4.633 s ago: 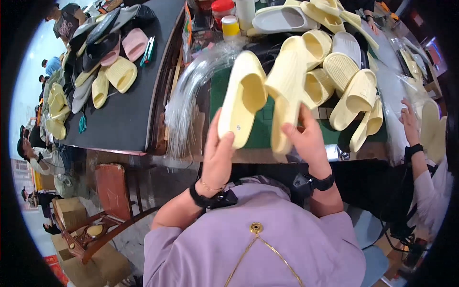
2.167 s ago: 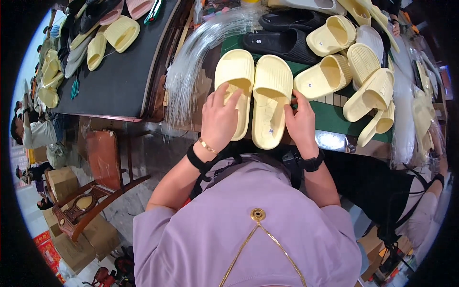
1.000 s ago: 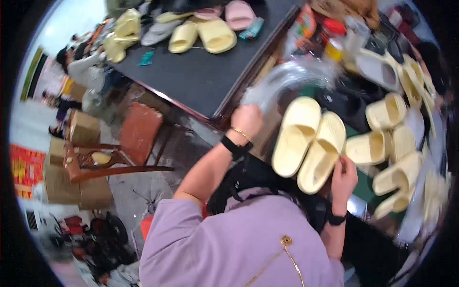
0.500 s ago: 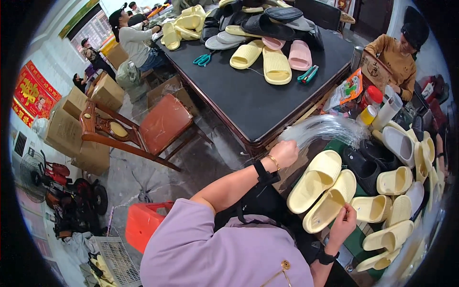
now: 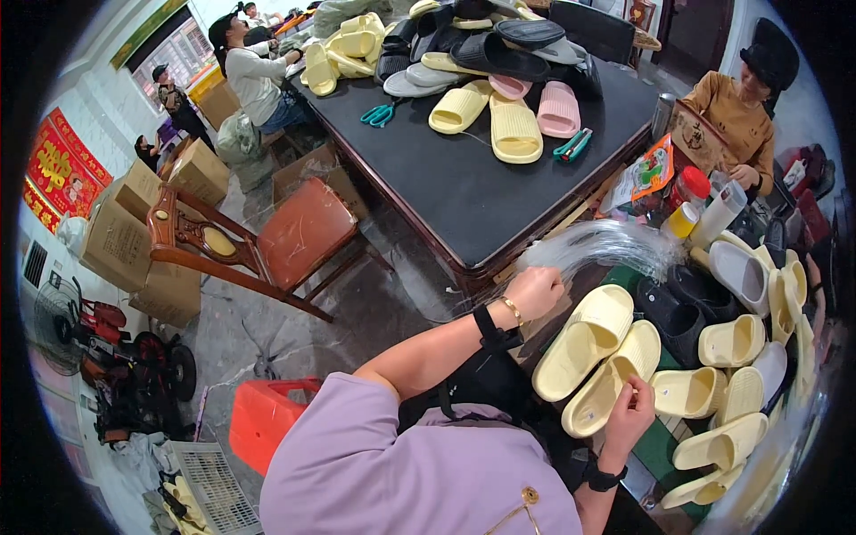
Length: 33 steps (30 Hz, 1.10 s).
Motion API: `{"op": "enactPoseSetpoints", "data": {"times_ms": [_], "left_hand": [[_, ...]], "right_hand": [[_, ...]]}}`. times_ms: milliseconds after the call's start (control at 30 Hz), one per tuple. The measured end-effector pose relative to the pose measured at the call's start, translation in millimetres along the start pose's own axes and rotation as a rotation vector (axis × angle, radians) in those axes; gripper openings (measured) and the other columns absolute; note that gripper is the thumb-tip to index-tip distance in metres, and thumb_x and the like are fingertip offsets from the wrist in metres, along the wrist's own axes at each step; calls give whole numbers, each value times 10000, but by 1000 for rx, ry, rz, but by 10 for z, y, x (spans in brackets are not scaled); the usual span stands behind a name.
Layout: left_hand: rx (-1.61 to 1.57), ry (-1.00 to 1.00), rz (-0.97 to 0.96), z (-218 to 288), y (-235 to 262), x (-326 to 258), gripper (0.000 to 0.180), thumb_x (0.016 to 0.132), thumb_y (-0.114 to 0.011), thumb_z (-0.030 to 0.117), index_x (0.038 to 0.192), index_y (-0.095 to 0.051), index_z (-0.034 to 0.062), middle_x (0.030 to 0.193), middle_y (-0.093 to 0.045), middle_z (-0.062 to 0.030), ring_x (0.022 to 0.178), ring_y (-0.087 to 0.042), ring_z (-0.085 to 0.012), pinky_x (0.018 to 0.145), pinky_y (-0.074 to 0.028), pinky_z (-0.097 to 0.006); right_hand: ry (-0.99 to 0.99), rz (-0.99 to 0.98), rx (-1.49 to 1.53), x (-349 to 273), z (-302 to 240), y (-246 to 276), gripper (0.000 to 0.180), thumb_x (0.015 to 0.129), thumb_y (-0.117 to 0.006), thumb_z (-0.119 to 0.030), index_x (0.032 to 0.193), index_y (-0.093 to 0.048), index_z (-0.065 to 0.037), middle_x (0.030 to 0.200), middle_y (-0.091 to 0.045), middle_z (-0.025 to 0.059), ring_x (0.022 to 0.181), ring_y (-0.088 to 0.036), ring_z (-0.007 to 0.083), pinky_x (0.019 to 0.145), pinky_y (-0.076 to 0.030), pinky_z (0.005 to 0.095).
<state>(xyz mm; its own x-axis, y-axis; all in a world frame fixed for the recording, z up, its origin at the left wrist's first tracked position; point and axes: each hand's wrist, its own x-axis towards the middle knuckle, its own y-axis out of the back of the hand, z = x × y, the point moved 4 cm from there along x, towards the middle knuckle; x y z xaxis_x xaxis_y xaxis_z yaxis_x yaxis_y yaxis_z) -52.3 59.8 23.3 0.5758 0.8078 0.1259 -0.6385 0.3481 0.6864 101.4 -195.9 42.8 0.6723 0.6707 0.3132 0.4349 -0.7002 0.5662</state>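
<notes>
A left pale-yellow slide sandal (image 5: 581, 343) and a right pale-yellow slide sandal (image 5: 610, 389) lie side by side at 4 o'clock from the view's centre, toes pointing to 1 o'clock. At their 5 o'clock, the right hand (image 5: 631, 413) has thumb and fingertips drawn together at the right sandal's outer edge; whether they pinch it I cannot tell. The left hand (image 5: 535, 292), at the sandals' 10 o'clock, is curled into a loose fist beside a bundle of clear plastic strands (image 5: 615, 247); whether it grips any is unclear. Black slide sandals (image 5: 670, 323) sit at the pair's 2 o'clock, a black-topped table (image 5: 428, 192) at 11.
</notes>
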Motion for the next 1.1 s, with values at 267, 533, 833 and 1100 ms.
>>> {"op": "enactPoseSetpoints", "data": {"times_ms": [267,533,833,1100], "left_hand": [[-172,-1,-47,-61,-6,-6,152,873,-609,126,857,-664,-15,704,-692,-117,633,-692,-190,612,-542,-328],[-249,80,-73,-113,26,-22,198,825,-620,143,945,-654,-10,807,-700,-127,732,-677,-189,672,-538,-331],[-690,193,-219,251,216,-219,212,891,-646,111,1063,-589,-1,820,-614,0,688,-546,-66,601,-443,-220],[-755,127,-488,645,192,-479,90,893,-636,60,945,-611,-9,805,-595,17,702,-533,-34,613,-446,-204]], "right_hand": [[0,-33,-3,-20,60,-32,135,900,-572,-5,1003,-648,37,889,-619,123,690,-561,222,625,-456,328],[-24,-53,37,-11,0,-47,135,900,-577,2,1010,-651,32,881,-615,123,706,-578,218,644,-473,321],[8,-23,112,114,-206,-104,242,886,-602,-4,1122,-656,-16,921,-661,143,770,-650,236,655,-496,316],[274,-164,195,302,-686,-705,386,846,-614,7,1227,-608,-59,987,-651,139,845,-653,308,710,-530,381]]}}
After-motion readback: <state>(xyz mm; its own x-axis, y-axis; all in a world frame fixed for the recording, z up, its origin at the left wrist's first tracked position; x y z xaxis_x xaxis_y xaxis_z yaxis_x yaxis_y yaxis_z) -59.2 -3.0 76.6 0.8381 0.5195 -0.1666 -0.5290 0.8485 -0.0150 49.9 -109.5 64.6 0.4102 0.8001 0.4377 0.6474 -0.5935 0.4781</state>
